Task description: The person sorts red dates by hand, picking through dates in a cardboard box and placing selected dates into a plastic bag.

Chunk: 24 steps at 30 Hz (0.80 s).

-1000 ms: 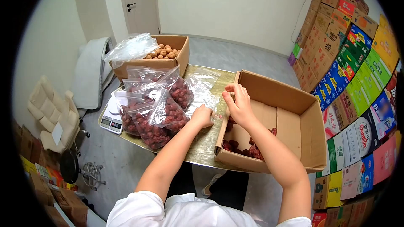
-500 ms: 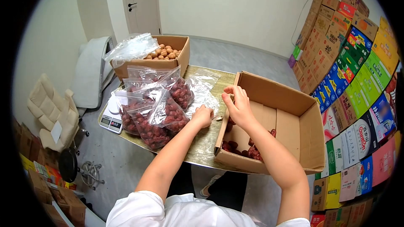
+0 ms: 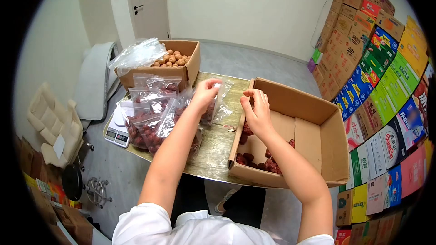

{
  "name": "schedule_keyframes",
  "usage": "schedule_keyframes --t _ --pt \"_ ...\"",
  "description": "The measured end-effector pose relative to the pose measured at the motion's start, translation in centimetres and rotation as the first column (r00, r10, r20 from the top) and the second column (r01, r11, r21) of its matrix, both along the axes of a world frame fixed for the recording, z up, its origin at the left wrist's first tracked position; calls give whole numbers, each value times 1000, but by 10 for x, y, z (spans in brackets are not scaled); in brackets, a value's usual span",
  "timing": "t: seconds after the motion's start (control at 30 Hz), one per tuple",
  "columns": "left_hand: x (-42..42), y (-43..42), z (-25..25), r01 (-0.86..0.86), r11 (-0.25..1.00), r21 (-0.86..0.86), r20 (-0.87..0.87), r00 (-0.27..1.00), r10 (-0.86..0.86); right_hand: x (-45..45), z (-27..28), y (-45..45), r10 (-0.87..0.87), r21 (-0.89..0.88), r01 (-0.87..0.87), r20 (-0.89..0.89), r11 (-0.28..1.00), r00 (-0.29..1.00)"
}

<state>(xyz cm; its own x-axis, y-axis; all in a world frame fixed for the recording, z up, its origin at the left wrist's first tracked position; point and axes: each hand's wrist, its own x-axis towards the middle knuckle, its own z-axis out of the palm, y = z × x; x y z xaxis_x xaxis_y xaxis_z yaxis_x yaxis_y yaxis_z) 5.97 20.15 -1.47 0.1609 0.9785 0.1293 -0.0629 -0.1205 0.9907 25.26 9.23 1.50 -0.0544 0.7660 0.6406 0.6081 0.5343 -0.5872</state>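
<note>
My left hand (image 3: 206, 95) is raised over the table, its fingers closed on the edge of a clear plastic bag (image 3: 221, 104). Beneath my left forearm, several zip bags of dried red dates (image 3: 147, 129) are heaped together. My right hand (image 3: 258, 112) hovers above the left wall of an open cardboard box (image 3: 313, 134), with thumb and fingers loosely bent, apart, and nothing visible between them. Loose red dates (image 3: 272, 164) lie along the near left side inside that box, partly hidden by my right forearm.
A box of walnuts (image 3: 175, 59) with clear bags (image 3: 141, 54) draped over it stands at the table's far left. Beside the date bags is a kitchen scale (image 3: 117, 135). Stacked cartons (image 3: 363, 81) line the right wall; a cream chair (image 3: 56, 122) is at left.
My left hand has moved up and away from me, lifting the clear bag off the table. My right hand stays at the box wall. The view has shifted slightly.
</note>
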Motion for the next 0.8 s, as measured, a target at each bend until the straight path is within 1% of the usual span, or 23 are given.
schedule_keyframes --t 0.03,0.13,0.27,0.33,0.37,0.43,0.47,0.5,0.53,0.57,0.6,0.63,0.67,0.7,0.73,0.77,0.8 --pt "-3 -3 12 19 1000 -9 67 998 -19 0 1 0 -10 12 11 -18 1000 1000" --pt "-22 -2 29 74 997 -18 113 991 -71 0 1 0 -16 12 17 -32 1000 999" --pt "-29 -12 39 38 998 -57 112 993 -32 -1 0 -1 -2 -23 2 -14 1000 1000" --pt "-31 -17 41 48 996 -79 185 982 -32 -2 -1 -1 -1 -12 1 -21 1000 1000" --pt "-31 -23 45 48 996 -77 184 982 -33 -2 -1 -1 -1 -3 1 -26 1000 1000" --pt "-31 -39 59 96 995 6 192 977 -95 -1 1 -1 -3 23 3 -39 1000 999" --pt "-30 -47 61 101 995 10 190 977 -101 0 2 -1 -3 47 6 -52 999 999" --pt "-31 -55 61 125 989 84 85 988 -132 0 5 -1 -9 51 12 -55 999 998" --pt "-31 -66 61 157 975 154 -25 988 -155 -1 8 -3 47 30 -43 -120 999 992" --pt "-28 -85 66 149 973 176 -100 986 -132 -1 10 -4 102 14 -101 -186 995 977" --pt "-25 -101 65 148 969 199 -167 979 -115 -2 10 -5 96 17 -94 -191 995 977" --pt "-23 -113 61 149 963 223 -233 968 -96 -4 10 -6 142 -9 -148 -209 989 967" --pt "-19 -124 54 137 935 327 -241 969 -57 -4 9 -7 189 -34 -202 -228 979 955" --pt "-15 -136 50 124 896 426 -244 970 -18 -5 10 -9 186 -33 -198 -232 980 955" --pt "-16 -150 51 104 879 466 -316 947 55 -5 12 -10 212 -18 -218 -164 976 963" --pt "-12 -162 48 56 855 516 -309 943 125 -6 13 -11 238 -4 -239 -94 971 967" --pt "-11 -169 43 35 854 519 -295 945 140 -7 10 -6 234 90 -231 -27 969 972"
